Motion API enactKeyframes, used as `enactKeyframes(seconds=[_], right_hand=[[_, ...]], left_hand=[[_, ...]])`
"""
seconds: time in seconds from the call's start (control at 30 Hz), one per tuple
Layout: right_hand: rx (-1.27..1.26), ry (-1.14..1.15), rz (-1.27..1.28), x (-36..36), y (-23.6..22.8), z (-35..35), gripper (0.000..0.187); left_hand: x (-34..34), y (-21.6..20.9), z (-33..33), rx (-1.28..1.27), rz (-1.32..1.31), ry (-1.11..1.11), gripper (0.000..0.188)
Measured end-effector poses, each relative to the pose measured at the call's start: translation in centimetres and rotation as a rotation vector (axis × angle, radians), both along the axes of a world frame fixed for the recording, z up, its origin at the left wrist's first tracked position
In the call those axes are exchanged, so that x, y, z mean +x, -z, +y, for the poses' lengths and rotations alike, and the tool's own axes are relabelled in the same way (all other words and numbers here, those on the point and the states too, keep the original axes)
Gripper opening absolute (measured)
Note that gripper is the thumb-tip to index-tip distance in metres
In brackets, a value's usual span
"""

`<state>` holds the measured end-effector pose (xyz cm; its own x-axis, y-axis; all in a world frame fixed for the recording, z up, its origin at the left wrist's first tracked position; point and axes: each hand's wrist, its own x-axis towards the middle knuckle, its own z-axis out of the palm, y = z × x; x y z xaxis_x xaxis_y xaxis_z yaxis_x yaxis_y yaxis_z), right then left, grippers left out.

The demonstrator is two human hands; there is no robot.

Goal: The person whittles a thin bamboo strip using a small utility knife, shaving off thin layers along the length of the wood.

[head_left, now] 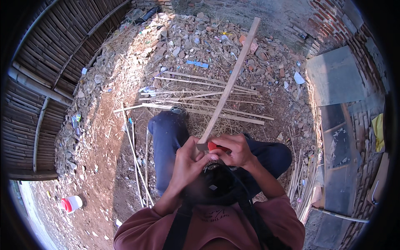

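My left hand (188, 162) grips the near end of a long pale bamboo strip (231, 79) that slants up and away to the upper right. My right hand (233, 149) is closed on a knife with a red handle (215, 146), its blade against the near end of the strip just beside my left thumb. Both hands are close together over my knees, which are in dark blue trousers (168, 137). Several thin split bamboo strips (200, 100) lie crosswise on the ground beyond my knees.
Dirt ground with straw and broken rubble (196, 37) stretches ahead. A bamboo-slat wall (46, 79) curves along the left, a brick wall (333, 21) and grey slabs (337, 75) stand at right. More bamboo sticks (302, 183) lean at right. A white bottle with red cap (71, 203) lies lower left.
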<state>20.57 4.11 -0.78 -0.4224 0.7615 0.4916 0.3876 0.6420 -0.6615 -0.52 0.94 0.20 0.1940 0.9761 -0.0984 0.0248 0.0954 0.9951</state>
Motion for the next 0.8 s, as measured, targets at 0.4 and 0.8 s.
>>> enactKeyframes(seconds=[0.4, 0.8], right_hand=[[0.103, 0.126, -0.076, -0.7, 0.2, -0.3, 0.035], [0.112, 0.173, -0.054, -1.0, 0.6, -0.5, 0.039]], left_hand=[[0.4, -0.1, 0.3, 0.047, 0.099, -0.035, 0.033], [1.1, -0.2, 0.2, 0.077, 0.043, -0.074, 0.026]])
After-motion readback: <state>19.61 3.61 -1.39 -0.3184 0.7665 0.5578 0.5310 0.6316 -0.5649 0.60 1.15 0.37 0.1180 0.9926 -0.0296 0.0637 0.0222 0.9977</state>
